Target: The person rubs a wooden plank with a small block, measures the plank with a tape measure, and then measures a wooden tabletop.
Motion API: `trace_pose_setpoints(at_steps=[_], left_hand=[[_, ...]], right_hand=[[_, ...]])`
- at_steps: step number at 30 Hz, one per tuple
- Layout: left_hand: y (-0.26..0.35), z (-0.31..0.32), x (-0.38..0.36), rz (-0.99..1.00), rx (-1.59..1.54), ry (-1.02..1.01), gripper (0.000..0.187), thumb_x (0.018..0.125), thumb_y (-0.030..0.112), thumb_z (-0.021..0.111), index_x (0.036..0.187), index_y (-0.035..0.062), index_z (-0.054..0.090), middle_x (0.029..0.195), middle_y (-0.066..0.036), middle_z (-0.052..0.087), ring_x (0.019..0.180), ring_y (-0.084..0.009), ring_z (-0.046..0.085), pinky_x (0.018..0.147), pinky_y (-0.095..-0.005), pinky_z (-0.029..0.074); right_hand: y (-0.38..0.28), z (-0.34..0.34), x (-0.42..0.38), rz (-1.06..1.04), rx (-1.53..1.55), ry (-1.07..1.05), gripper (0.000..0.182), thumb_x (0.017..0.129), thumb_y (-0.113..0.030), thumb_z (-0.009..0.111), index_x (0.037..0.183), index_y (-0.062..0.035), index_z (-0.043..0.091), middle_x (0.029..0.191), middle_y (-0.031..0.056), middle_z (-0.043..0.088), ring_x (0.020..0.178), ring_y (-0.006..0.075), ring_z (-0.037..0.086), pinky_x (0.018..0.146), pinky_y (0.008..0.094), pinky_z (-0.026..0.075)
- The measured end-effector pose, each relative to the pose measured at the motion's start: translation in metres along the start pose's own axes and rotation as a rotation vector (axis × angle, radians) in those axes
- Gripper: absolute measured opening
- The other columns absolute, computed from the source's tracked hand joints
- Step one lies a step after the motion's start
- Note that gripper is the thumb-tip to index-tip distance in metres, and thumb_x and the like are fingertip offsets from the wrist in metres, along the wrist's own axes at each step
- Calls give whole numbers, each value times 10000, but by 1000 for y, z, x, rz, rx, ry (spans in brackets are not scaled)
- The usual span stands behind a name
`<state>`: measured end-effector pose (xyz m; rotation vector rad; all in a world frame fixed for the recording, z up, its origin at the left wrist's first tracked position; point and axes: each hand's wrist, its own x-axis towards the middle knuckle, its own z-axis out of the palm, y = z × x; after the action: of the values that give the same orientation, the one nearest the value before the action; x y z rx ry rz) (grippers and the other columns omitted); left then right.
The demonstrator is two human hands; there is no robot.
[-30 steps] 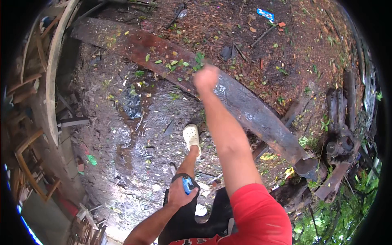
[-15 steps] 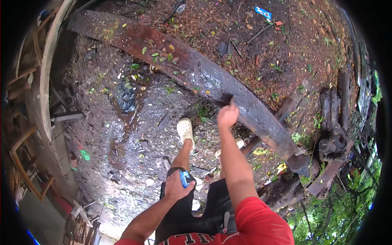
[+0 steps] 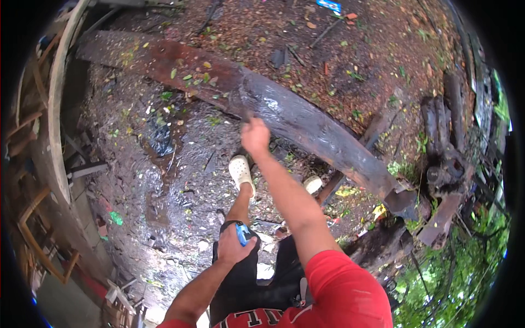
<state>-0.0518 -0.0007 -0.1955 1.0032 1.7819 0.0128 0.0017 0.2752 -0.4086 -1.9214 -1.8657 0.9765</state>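
My right hand [image 3: 255, 135] reaches forward over the near edge of a long, wet, dark timber [image 3: 306, 123] that lies across the muddy ground. Its fingers are closed on a small dark tool, partly hidden; it looks like a brush. My left hand [image 3: 234, 249] stays low by my hip, wrapped around a small blue object [image 3: 241, 234]. My feet in pale clogs [image 3: 239, 168] stand just in front of the timber.
The timber's far end [image 3: 164, 57] is rusty brown and strewn with green leaves. Wet mud with a black plastic scrap [image 3: 159, 139] lies to the left. Curved wooden boards [image 3: 52, 126] stand at the left edge. Dark logs [image 3: 445, 158] and plants crowd the right.
My right hand pulled back from the timber's top toward me, then swung left along its near edge. More of the timber looks wet. My left hand hardly moved.
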Motion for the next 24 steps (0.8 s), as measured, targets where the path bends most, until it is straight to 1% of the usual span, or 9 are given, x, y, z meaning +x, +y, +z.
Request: trace_pose_setpoints(at_steps=[4,5,8,11,16,17,20,22,24], left_hand=[[7,3,0,-36,24,-42,768,759,494,740,1228,-51,468,1113,-267,595,1038,-449,584,908,-525,450],[9,5,-1,-33,43,-38,774,758,494,741,1230,-53,466,1112,-268,595,1038,-451,583,909,-525,449],[19,11,0,-37,81,-61,757,758,484,743,1221,-44,462,1100,-281,595,1032,-462,582,898,-526,454],[26,19,1,25,184,-47,711,769,462,740,1199,-25,450,1076,-291,595,1017,-473,588,879,-526,464],[51,34,0,25,221,-53,728,760,489,734,1196,-31,469,1084,-288,607,1031,-471,582,898,-526,463],[55,38,-1,15,226,-59,721,759,492,733,1187,-27,474,1084,-289,608,1029,-472,584,898,-526,464],[70,48,-8,41,271,18,701,725,529,735,1133,4,511,1089,-279,614,1003,-459,603,884,-531,471],[84,50,-16,19,301,-19,746,716,527,739,1187,-1,501,1093,-276,627,1012,-461,610,893,-528,478],[121,45,-30,69,351,-36,773,716,502,743,1226,-17,481,1091,-280,632,1035,-457,611,905,-516,486]], right_hand=[[166,-97,-35,330,-278,239,219,804,-236,615,861,-32,668,793,208,663,722,393,651,675,487,529],[192,-138,-52,563,-263,208,337,820,-340,570,947,-51,689,887,248,686,816,439,665,785,510,525],[382,-217,-135,1155,-736,-57,497,870,-442,547,1206,-105,691,1088,145,720,985,288,713,855,429,554],[378,-310,-209,1318,-660,37,503,945,-372,456,1126,39,683,1084,183,712,1034,295,700,882,420,549],[369,-344,-314,967,-521,114,436,931,-364,462,1051,-2,674,1056,260,678,923,398,692,835,493,548],[373,-347,-345,760,-733,-175,441,918,-347,454,1125,-9,647,1075,260,673,916,425,684,848,502,537],[317,-375,-386,1260,-232,-188,626,823,-309,583,1396,-80,478,1092,280,668,1052,423,653,912,508,514],[331,-366,-451,1131,-217,21,707,752,-242,643,1405,-57,442,1140,286,653,1070,433,644,946,480,507],[289,-405,-452,1163,-154,-76,563,789,-222,610,1320,-51,536,1168,253,655,1073,441,635,935,473,509]])
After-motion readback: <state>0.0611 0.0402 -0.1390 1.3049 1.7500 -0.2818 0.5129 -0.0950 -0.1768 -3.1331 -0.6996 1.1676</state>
